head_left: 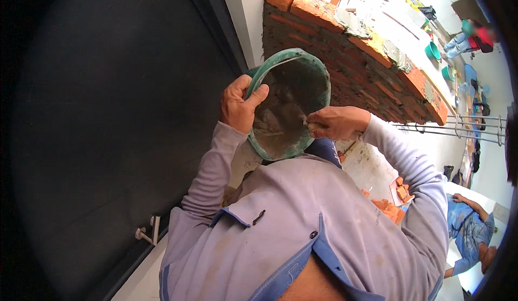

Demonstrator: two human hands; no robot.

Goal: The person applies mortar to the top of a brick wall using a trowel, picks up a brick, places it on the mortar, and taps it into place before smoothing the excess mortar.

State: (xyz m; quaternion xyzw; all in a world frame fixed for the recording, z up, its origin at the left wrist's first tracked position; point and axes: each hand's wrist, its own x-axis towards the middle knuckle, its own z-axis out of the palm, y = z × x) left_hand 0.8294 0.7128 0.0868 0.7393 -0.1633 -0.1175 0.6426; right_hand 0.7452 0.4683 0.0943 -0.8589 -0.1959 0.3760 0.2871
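A round green bucket (324,79) is held tilted in front of my body, with wet grey-brown mortar (280,139) inside. My left hand (240,104) grips its left rim, thumb over the edge and fingers around the outside. At the right side of the opening, my right hand (341,123) is closed around the pale handle of a trowel (312,126). The trowel's blade reaches into the bucket and is hard to make out against the mortar.
A partly built brick wall (345,58) with mortar on top stands ahead to the right. Metal rebar (458,128) sticks out at its end. A dark door (118,96) fills the left. Broken bricks (388,209) lie at right. Two other people (472,231) are farther off.
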